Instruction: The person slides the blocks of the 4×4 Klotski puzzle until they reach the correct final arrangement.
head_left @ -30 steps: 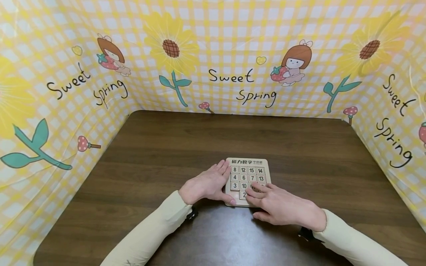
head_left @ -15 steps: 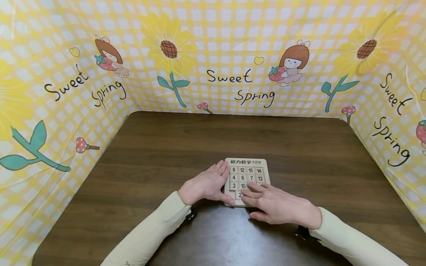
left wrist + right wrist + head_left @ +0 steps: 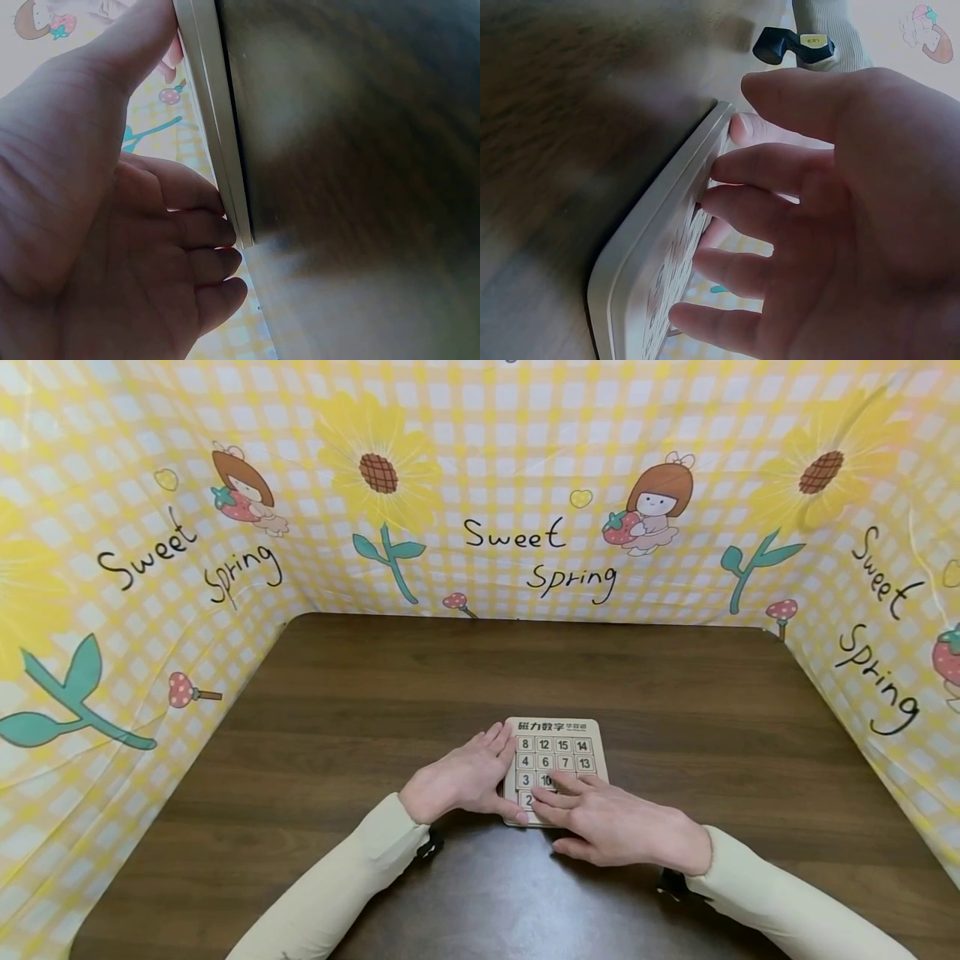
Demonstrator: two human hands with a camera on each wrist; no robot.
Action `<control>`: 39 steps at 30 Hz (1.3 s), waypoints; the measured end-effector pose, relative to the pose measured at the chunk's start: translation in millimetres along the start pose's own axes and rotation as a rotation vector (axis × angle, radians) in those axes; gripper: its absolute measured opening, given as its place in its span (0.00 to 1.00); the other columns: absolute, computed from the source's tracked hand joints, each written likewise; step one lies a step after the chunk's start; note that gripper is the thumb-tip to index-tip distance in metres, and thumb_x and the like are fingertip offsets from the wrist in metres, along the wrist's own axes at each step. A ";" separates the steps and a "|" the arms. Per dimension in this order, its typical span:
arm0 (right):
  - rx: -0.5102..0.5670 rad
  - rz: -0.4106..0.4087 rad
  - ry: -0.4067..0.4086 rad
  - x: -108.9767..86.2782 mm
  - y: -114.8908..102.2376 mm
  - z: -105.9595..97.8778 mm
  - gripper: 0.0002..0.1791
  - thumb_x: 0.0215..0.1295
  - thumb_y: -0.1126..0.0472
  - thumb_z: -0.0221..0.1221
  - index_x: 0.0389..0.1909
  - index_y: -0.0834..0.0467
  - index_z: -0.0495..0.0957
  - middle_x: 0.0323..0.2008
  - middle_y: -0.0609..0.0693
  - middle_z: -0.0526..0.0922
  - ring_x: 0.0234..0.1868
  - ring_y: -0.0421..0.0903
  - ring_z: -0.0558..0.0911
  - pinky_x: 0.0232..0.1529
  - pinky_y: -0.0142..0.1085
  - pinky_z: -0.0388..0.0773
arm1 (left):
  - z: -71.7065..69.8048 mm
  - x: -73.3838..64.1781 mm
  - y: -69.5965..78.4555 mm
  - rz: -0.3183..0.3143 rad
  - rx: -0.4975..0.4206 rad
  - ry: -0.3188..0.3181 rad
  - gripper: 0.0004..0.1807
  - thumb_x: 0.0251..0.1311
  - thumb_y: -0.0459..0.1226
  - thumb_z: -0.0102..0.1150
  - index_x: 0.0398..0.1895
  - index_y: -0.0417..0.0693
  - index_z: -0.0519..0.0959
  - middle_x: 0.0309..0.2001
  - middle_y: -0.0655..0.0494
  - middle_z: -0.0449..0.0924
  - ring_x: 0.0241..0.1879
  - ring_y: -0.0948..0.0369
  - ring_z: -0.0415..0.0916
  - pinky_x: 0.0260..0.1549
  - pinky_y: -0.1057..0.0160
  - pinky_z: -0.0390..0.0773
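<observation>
A wooden number slide puzzle (image 3: pixel 592 731) lies flat on the table, its numbered tiles in rows. Along its left side rests my left hand (image 3: pixel 468 774), fingertips touching the edge and thumb at the near left corner; the left wrist view shows these fingers (image 3: pixel 217 262) against the board's side. My right hand (image 3: pixel 622 821) reaches over the lower right tiles with fingers fairly straight. One fingertip touches the tile marked 2 (image 3: pixel 527 800), at the left of the bottom row. Several tiles at lower right are hidden under this hand. In the right wrist view, its fingers (image 3: pixel 739 274) meet the tile face.
The dark wooden table (image 3: pixel 375 677) extends around the puzzle. A yellow checked cloth (image 3: pixel 510 460) with printed flowers and figures stands along the back and both sides. Black bands with small devices (image 3: pixel 678 883) sit at both wrists.
My right hand has moved left, and the 2 tile has slid with it into the bottom left corner space. The left hand stays on the board's edge. The head view has shifted slightly.
</observation>
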State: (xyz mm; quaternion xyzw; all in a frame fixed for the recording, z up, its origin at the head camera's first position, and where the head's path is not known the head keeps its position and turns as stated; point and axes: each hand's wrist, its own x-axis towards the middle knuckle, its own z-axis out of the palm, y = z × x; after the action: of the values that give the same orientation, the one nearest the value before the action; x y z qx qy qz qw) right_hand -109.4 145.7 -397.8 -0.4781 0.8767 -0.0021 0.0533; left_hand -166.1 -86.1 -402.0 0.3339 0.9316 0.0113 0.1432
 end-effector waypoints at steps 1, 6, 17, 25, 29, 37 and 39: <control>0.004 0.000 -0.004 1.0 -0.3 -0.2 0.32 0.71 0.45 0.54 0.71 0.54 0.67 0.71 0.52 0.69 0.74 0.58 0.62 0.69 0.57 0.65 | 0.2 -0.5 -0.1 -0.001 -0.001 -0.001 0.65 0.49 0.72 0.57 0.76 0.35 0.49 0.78 0.38 0.40 0.79 0.46 0.40 0.77 0.53 0.50; 0.013 0.000 -0.025 4.7 -1.1 -1.6 0.32 0.71 0.44 0.53 0.71 0.54 0.66 0.71 0.52 0.68 0.75 0.56 0.62 0.68 0.58 0.66 | 1.0 -1.1 -1.0 -0.002 0.000 0.001 0.65 0.49 0.72 0.57 0.76 0.35 0.49 0.78 0.37 0.40 0.79 0.46 0.40 0.77 0.53 0.49; -0.005 -0.017 -0.017 7.4 2.5 -2.9 0.30 0.72 0.44 0.53 0.70 0.53 0.68 0.70 0.51 0.70 0.74 0.57 0.64 0.66 0.58 0.68 | 0.6 -1.0 -2.6 0.004 0.001 0.017 0.65 0.49 0.72 0.57 0.76 0.34 0.51 0.78 0.36 0.42 0.78 0.45 0.41 0.77 0.53 0.50; 0.003 0.017 -0.027 6.7 4.3 -5.1 0.31 0.71 0.44 0.53 0.70 0.55 0.68 0.71 0.53 0.68 0.74 0.56 0.63 0.68 0.57 0.67 | 0.4 -1.3 -2.6 -0.010 -0.006 0.007 0.65 0.49 0.72 0.58 0.76 0.35 0.50 0.78 0.37 0.41 0.79 0.47 0.40 0.77 0.53 0.50; -0.004 0.030 0.006 -0.4 5.8 -8.9 0.30 0.71 0.45 0.54 0.69 0.55 0.69 0.70 0.53 0.69 0.73 0.56 0.65 0.67 0.58 0.67 | -0.6 -0.8 -1.0 -0.016 -0.006 -0.003 0.65 0.48 0.72 0.58 0.76 0.35 0.50 0.79 0.39 0.40 0.79 0.47 0.39 0.77 0.52 0.50; 0.017 0.096 -0.009 -21.1 11.8 -16.4 0.29 0.70 0.47 0.55 0.67 0.56 0.71 0.69 0.55 0.71 0.72 0.57 0.66 0.65 0.59 0.69 | -0.5 -0.5 0.8 -0.014 0.023 -0.002 0.65 0.48 0.72 0.58 0.76 0.35 0.51 0.78 0.38 0.41 0.79 0.48 0.41 0.76 0.52 0.52; 0.037 0.113 -0.031 -25.7 13.4 -17.1 0.29 0.70 0.47 0.55 0.67 0.56 0.71 0.69 0.55 0.71 0.73 0.58 0.66 0.65 0.59 0.69 | -0.1 -0.5 0.5 -0.012 0.024 -0.001 0.65 0.48 0.72 0.58 0.76 0.35 0.51 0.78 0.38 0.41 0.79 0.47 0.41 0.76 0.52 0.52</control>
State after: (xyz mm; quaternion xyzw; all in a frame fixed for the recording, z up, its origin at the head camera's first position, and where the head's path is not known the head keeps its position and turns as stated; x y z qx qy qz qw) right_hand -108.4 173.7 -379.2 -0.4266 0.9013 -0.0081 0.0757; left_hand -165.4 -86.0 -401.7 0.3297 0.9337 -0.0006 0.1395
